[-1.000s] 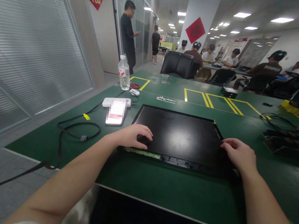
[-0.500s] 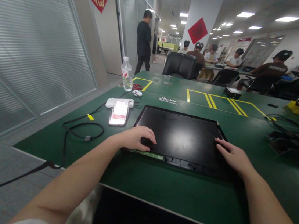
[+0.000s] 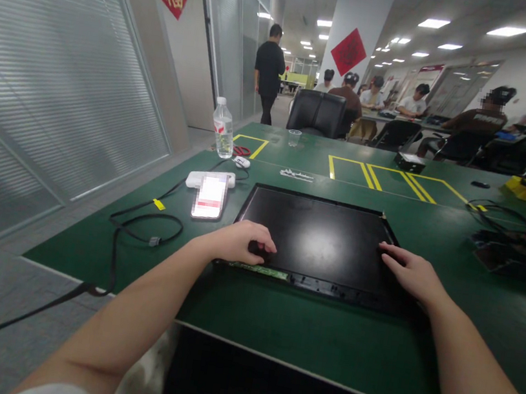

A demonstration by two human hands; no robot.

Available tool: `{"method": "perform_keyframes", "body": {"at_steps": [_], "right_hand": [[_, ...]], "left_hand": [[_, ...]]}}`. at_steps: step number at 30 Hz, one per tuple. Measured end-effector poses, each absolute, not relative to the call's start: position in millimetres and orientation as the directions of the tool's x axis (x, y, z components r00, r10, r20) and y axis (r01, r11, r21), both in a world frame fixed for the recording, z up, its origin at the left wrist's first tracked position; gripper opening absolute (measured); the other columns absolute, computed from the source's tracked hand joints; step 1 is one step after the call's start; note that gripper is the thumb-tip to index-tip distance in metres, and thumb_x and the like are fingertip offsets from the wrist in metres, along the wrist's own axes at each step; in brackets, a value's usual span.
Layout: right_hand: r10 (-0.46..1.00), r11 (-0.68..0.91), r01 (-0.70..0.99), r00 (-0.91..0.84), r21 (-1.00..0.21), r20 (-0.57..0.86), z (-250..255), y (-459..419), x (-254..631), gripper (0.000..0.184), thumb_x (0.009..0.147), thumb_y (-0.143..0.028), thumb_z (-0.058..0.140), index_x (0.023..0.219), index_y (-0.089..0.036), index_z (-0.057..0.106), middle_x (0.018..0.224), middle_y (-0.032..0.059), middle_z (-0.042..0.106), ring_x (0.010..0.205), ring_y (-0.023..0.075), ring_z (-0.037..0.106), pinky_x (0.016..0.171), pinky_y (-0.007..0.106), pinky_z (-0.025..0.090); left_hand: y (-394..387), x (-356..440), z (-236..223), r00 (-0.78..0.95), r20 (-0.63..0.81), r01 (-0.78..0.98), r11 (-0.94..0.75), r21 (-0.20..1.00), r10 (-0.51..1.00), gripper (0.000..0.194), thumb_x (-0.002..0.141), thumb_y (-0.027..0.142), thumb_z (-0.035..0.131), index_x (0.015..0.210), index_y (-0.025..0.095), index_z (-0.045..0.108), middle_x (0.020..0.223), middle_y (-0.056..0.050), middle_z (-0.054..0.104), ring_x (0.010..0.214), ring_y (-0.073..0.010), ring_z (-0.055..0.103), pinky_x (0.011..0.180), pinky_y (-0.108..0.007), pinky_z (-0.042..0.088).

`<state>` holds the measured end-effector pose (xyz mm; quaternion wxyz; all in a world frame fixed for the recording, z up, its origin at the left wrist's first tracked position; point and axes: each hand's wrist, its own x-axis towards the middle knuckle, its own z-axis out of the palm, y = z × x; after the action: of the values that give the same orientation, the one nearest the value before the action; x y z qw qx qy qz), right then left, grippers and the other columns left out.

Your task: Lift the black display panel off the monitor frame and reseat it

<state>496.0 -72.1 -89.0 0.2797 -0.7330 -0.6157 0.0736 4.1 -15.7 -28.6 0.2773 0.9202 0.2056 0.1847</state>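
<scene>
A flat black screen panel (image 3: 321,231) lies face up on the green table (image 3: 302,333) in front of me. Along its near edge shows a narrow green circuit board strip (image 3: 265,271). My left hand (image 3: 247,240) rests over the panel's left part near the front corner, fingers curved with a gap between fingertips and thumb. At the right edge, my right hand (image 3: 407,269) touches the frame with its visible fingers stretched out; its other fingers are hidden. Neither hand visibly grips anything.
Left of the panel are a lit phone (image 3: 210,197), a white power bank-like block (image 3: 194,178), a black cable (image 3: 146,223) and a water bottle (image 3: 223,129). Beyond are small white pieces (image 3: 296,175) and a plastic cup (image 3: 294,138). Dark equipment (image 3: 510,251) stands right. Several people sit behind.
My hands and the panel stay practically where they were. In the background, a standing person in dark clothes has moved a little to the right.
</scene>
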Motion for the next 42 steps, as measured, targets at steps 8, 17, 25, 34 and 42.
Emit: {"method": "perform_keyframes", "body": {"at_steps": [8, 17, 25, 34, 42], "right_hand": [[0.943, -0.102, 0.846, 0.25, -0.523, 0.221, -86.1, -72.8, 495.2, 0.045, 0.087, -0.051, 0.068, 0.122, -0.032, 0.089, 0.131, 0.0046, 0.085, 0.128, 0.0367, 0.078, 0.112, 0.052, 0.061], [0.94, -0.105, 0.824, 0.265, -0.557, 0.215, -83.2, -74.7, 492.3, 0.045, 0.084, -0.051, 0.068, 0.119, -0.031, 0.09, 0.129, 0.0047, 0.085, 0.127, 0.0365, 0.078, 0.113, 0.051, 0.059], [0.942, -0.094, 0.834, 0.252, -0.544, 0.224, -82.7, -75.5, 492.9, 0.043, 0.084, -0.051, 0.069, 0.117, -0.033, 0.09, 0.126, 0.005, 0.086, 0.122, 0.0363, 0.079, 0.108, 0.052, 0.061], [0.888, -0.204, 0.795, 0.396, -0.571, 0.234, -71.0, -80.6, 490.9, 0.046, 0.084, -0.053, 0.064, 0.115, -0.03, 0.089, 0.109, 0.0098, 0.086, 0.099, 0.0348, 0.079, 0.093, 0.05, 0.062], [0.829, -0.278, 0.789, 0.485, -0.548, 0.277, -68.2, -82.6, 501.5, 0.036, 0.083, -0.048, 0.062, 0.102, -0.031, 0.087, 0.098, 0.0111, 0.084, 0.094, 0.0366, 0.077, 0.087, 0.051, 0.062]], "left_hand": [[-16.0, 4.8, -29.2, 0.837, 0.21, 0.297, -0.743, 0.6, 0.504, 0.028, 0.084, 0.015, 0.083, 0.11, 0.023, 0.087, 0.105, -0.006, 0.083, 0.091, -0.0198, 0.078, 0.087, -0.031, 0.061], [-16.5, 5.7, -27.9, 0.844, 0.22, 0.28, -0.75, 0.599, 0.49, 0.027, 0.085, 0.015, 0.082, 0.11, 0.022, 0.086, 0.104, -0.006, 0.083, 0.09, -0.0194, 0.077, 0.087, -0.03, 0.061], [-15.9, 4.0, -28.6, 0.835, 0.211, 0.285, -0.729, 0.623, 0.507, 0.025, 0.086, 0.021, 0.084, 0.111, 0.022, 0.086, 0.105, -0.006, 0.084, 0.089, -0.0196, 0.078, 0.088, -0.032, 0.062], [-10.6, 0.5, -25.3, 0.518, 0.262, 0.658, -0.575, 0.486, 0.814, 0.022, 0.095, 0.033, 0.071, 0.108, 0.021, 0.085, 0.111, -0.01, 0.082, 0.098, -0.0276, 0.078, 0.096, -0.042, 0.062], [0.3, -16.4, -30.7, 0.137, 0.169, 0.931, -0.185, 0.316, 0.976, 0.027, 0.096, 0.036, 0.067, 0.111, 0.021, 0.083, 0.103, -0.013, 0.083, 0.099, -0.0343, 0.08, 0.086, -0.042, 0.063]]}}
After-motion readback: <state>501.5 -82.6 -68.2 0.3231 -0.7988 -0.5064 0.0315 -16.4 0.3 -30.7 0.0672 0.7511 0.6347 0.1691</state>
